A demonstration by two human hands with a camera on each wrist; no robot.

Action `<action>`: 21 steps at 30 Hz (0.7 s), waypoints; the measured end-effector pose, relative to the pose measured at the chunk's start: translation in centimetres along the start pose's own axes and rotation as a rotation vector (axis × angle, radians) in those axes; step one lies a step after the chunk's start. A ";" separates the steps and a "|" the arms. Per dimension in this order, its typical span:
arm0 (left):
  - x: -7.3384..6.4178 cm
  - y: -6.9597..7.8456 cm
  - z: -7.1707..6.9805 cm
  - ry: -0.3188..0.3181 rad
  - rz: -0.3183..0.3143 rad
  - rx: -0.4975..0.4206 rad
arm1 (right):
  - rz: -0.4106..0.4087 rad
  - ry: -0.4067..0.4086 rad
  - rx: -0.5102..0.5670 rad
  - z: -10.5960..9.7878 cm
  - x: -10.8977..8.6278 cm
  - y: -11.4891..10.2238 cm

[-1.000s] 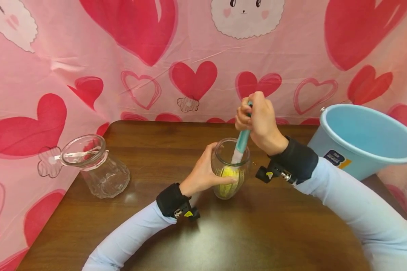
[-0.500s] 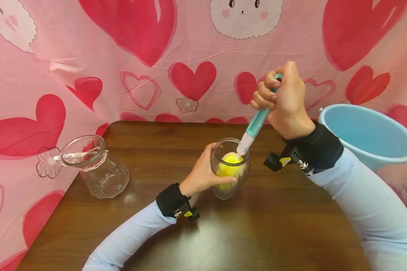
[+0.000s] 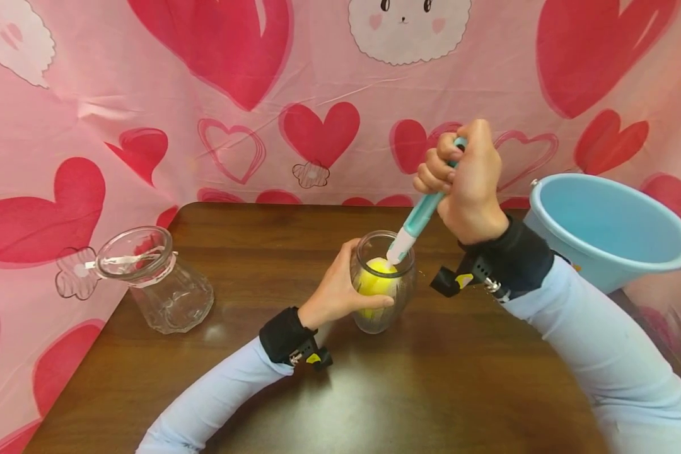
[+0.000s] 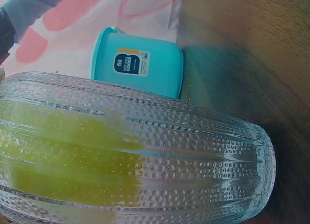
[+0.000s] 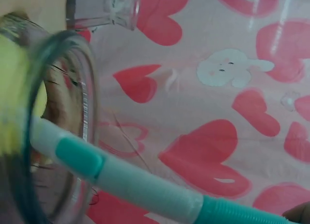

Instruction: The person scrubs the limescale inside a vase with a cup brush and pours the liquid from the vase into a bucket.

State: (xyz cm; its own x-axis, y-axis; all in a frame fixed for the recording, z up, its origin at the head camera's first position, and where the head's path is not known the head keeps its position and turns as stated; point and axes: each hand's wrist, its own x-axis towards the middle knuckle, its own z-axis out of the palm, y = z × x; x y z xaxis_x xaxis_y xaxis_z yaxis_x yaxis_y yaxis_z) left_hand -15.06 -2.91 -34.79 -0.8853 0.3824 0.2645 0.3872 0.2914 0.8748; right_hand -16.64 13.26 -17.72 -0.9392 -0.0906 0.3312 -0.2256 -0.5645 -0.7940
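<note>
A clear glass jar [image 3: 374,323] with a rounded body and an open mouth stands on the table in the head view. My left hand [image 3: 333,291] grips its left side, thumb across the front; its other fingers are mostly hidden behind the glass. My right hand [image 3: 470,183] holds the teal handle of a sponge bottle brush [image 3: 424,213], slanting down into the mouth. Inside the jar is the brush's yellow sponge head [image 3: 374,285], up near the rim. Dimpled, ribbed glass [image 4: 193,156] fills the left wrist view, with the sponge blurred behind it.
A second glass jar [image 3: 176,306] with a ribbon and a flower-shaped tag [image 3: 76,272] stands at the left. At the right is a light blue bucket [image 3: 593,255]. A pink heart-patterned cloth [image 3: 232,75] hangs behind the brown wooden table [image 3: 250,252].
My right hand first draws the brush upward and to the right, lifting the sponge from deeper in the jar. Since then it has dropped slightly. The left hand stays around the jar.
</note>
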 end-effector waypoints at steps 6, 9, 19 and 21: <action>0.1 0.1 0.1 0.006 0.000 -0.004 | -0.021 0.005 -0.065 -0.5 -0.7 1.7; 0.1 0.1 0.2 0.008 0.001 -0.013 | -0.034 0.011 -0.097 -0.8 -1.0 2.6; 0.1 0.1 0.1 0.017 0.013 0.003 | -0.059 0.004 -0.156 -1.7 -1.6 5.4; 0.1 0.1 0.1 0.017 0.017 0.002 | -0.057 -0.002 -0.163 -1.8 -1.7 5.9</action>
State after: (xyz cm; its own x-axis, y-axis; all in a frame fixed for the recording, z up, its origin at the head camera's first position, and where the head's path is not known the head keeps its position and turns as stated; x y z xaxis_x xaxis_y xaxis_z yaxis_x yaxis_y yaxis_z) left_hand -15.11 -2.77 -34.71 -0.8826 0.3727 0.2865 0.4032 0.2869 0.8690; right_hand -16.85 11.57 -23.93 -0.9231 -0.0639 0.3793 -0.3179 -0.4283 -0.8459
